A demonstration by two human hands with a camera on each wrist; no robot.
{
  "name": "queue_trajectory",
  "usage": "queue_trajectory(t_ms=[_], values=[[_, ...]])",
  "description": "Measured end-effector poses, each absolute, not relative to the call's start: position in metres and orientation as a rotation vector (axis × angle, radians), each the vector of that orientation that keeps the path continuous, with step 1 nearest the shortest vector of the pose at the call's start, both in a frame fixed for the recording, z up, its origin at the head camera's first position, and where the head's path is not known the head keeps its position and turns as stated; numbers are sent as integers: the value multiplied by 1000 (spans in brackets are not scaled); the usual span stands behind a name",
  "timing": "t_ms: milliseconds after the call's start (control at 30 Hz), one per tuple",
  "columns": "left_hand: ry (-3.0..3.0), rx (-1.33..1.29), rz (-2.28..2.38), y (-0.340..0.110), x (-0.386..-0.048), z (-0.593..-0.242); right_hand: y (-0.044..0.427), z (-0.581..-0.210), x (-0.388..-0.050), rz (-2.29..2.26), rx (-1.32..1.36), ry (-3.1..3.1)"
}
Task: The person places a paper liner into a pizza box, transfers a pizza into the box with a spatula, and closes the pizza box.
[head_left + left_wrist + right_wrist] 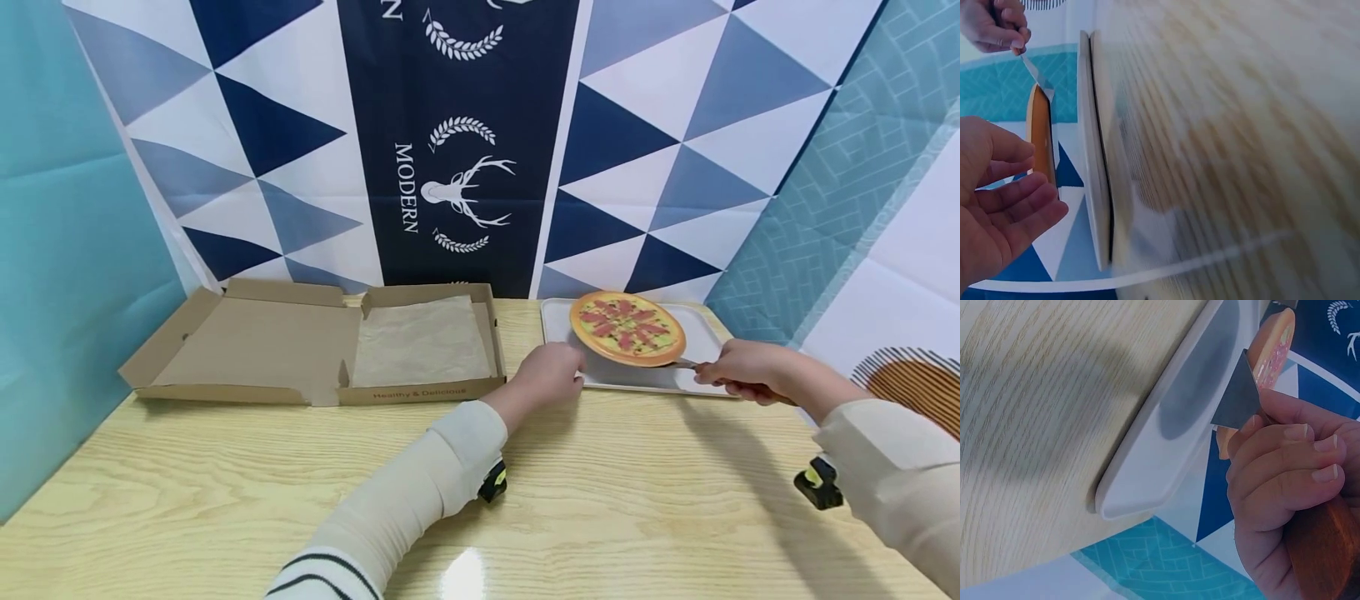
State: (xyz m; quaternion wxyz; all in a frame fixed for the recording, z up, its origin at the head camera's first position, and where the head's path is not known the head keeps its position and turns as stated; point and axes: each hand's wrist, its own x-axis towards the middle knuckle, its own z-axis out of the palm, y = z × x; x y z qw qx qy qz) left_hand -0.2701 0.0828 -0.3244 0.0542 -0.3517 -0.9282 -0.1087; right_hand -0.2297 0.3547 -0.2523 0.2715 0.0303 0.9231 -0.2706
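A round pizza [628, 327] with red strips on top is raised over a white rectangular tray [701, 333] at the table's back right. Under it runs the metal blade of a spatula [1235, 400]. My right hand [750, 371] grips that spatula by its brown wooden handle [1322, 550]. The left hand [551, 371] is by the tray's front left corner, near the pizza. In the left wrist view its fingers [1022, 206] are loosely bent, with the pizza's edge behind them; whether they touch it I cannot tell.
An unfolded cardboard pizza box [423, 396] lies left of the tray, its lid [255, 342] laid back to the left. Brown paper [420, 342] lines its base. A patterned cloth [465, 125] hangs behind the wooden table [600, 500].
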Motion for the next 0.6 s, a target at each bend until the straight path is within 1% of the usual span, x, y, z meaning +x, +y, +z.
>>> queue_trajectory(t_ms=[300, 600], values=[[-2686, -1275, -186, 71, -257, -324, 355, -247, -226, -692, 67, 2481], [-2640, -1314, -138, 60, -244, -318, 352, -246, -224, -668, 28, 2488]])
